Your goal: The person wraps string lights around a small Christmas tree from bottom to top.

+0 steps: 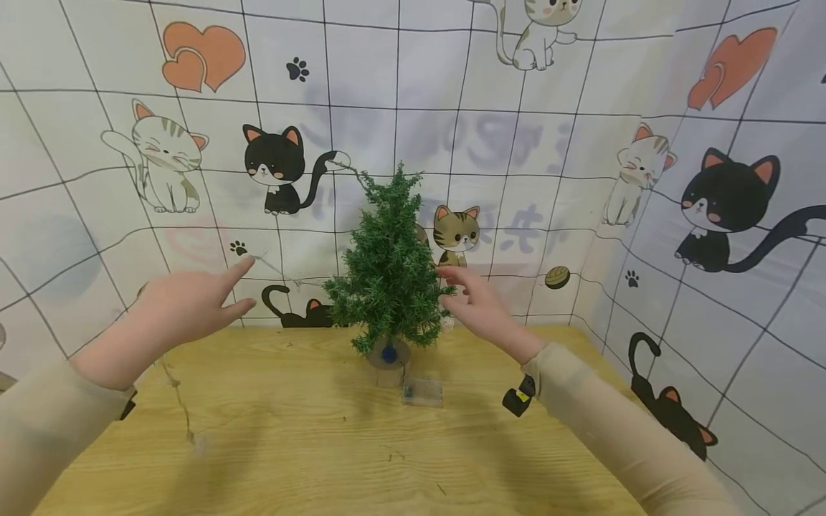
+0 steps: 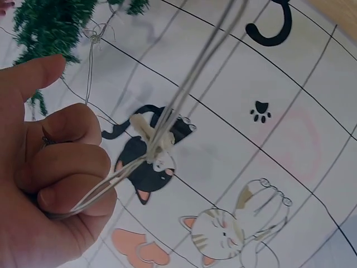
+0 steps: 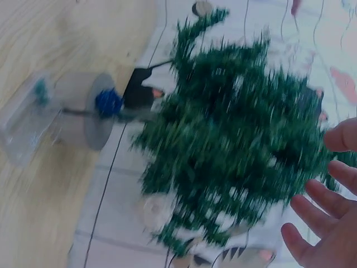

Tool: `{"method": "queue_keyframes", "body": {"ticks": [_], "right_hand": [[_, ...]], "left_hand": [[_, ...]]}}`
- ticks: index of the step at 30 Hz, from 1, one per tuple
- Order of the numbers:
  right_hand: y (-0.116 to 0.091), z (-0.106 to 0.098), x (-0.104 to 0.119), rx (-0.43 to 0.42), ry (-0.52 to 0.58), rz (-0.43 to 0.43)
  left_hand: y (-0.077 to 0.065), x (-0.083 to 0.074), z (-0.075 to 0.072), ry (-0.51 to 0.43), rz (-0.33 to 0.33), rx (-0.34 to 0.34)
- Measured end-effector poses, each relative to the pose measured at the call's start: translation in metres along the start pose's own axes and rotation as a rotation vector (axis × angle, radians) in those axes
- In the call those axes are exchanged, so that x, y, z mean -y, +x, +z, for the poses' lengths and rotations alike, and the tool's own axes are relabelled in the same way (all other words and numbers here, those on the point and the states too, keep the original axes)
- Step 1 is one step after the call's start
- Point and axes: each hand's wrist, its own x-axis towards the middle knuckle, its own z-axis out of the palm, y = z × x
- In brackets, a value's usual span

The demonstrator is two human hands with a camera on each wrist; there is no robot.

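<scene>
A small green artificial tree stands upright in a round, pale base, with a blue piece at the foot of its trunk. My left hand is apart from the tree, to its left. In the left wrist view its fingers curl round a thin pale wire, which has bunched, knotted spots. One stretch of wire reaches the tree; another length hangs down to the table. At the tree's right side, my right hand has its fingers extended close to the branches. Whether they touch is unclear.
A clear flat box lies on the wooden table in front of the base, with a dark lead running to the tree. Behind stands a white gridded cloth printed with cats, and it also closes off the right side.
</scene>
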Motion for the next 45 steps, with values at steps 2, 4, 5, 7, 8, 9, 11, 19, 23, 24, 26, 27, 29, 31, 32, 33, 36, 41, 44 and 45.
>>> {"method": "queue_keyframes", "body": {"ticks": [2, 4, 5, 7, 8, 9, 11, 19, 23, 24, 26, 27, 29, 31, 32, 33, 36, 41, 44, 45], "right_hand": [[0.001, 0.005, 0.01, 0.011, -0.02, -0.051], [0.003, 0.011, 0.021, 0.025, -0.033, -0.102], [0.004, 0.015, 0.026, 0.033, -0.03, -0.125], [0.007, 0.022, 0.038, 0.053, -0.016, -0.163], [0.009, 0.026, 0.044, 0.067, -0.002, -0.175], [0.011, 0.03, 0.05, 0.085, 0.012, -0.184], [0.015, 0.039, 0.062, 0.123, 0.054, -0.186], [0.033, 0.068, 0.093, 0.225, 0.179, -0.163], [0.041, 0.077, 0.102, 0.208, 0.132, -0.189], [0.043, 0.079, 0.104, 0.194, 0.111, -0.203], [0.046, 0.081, 0.105, 0.163, 0.066, -0.231], [0.048, 0.082, 0.105, 0.148, 0.047, -0.245], [0.049, 0.083, 0.106, 0.13, 0.019, -0.269], [0.05, 0.084, 0.106, 0.119, -0.015, -0.28], [0.05, 0.084, 0.106, 0.111, -0.04, -0.285], [0.051, 0.084, 0.105, 0.103, -0.063, -0.289], [0.055, 0.085, 0.106, 0.083, -0.135, -0.304], [0.061, 0.082, 0.107, 0.047, -0.202, -0.338], [0.063, 0.078, 0.108, 0.043, -0.224, -0.36], [0.064, 0.077, 0.108, 0.045, -0.229, -0.375]], "left_hand": [[-0.005, -0.008, 0.0, 0.034, 0.029, -0.041], [-0.009, -0.016, 0.002, 0.057, 0.067, -0.083], [-0.01, -0.02, 0.003, 0.07, 0.085, -0.099], [-0.011, -0.029, 0.004, 0.076, 0.115, -0.116], [-0.012, -0.033, 0.005, 0.076, 0.126, -0.118], [-0.013, -0.037, 0.005, 0.073, 0.134, -0.118], [-0.014, -0.045, 0.006, 0.078, 0.147, -0.125], [-0.016, -0.068, 0.01, 0.123, 0.206, -0.226], [-0.016, -0.073, 0.008, 0.116, 0.22, -0.237], [-0.016, -0.074, 0.007, 0.111, 0.219, -0.235], [-0.016, -0.076, 0.006, 0.106, 0.219, -0.233], [-0.017, -0.076, 0.006, 0.104, 0.218, -0.23], [-0.017, -0.078, 0.005, 0.103, 0.217, -0.225], [-0.018, -0.079, 0.005, 0.107, 0.222, -0.23], [-0.018, -0.079, 0.005, 0.109, 0.226, -0.233], [-0.018, -0.079, 0.005, 0.111, 0.231, -0.236], [-0.018, -0.079, 0.005, 0.114, 0.242, -0.244], [-0.019, -0.079, 0.006, 0.127, 0.287, -0.284], [-0.021, -0.081, 0.006, 0.124, 0.321, -0.32], [-0.022, -0.081, 0.005, 0.111, 0.329, -0.325]]}}
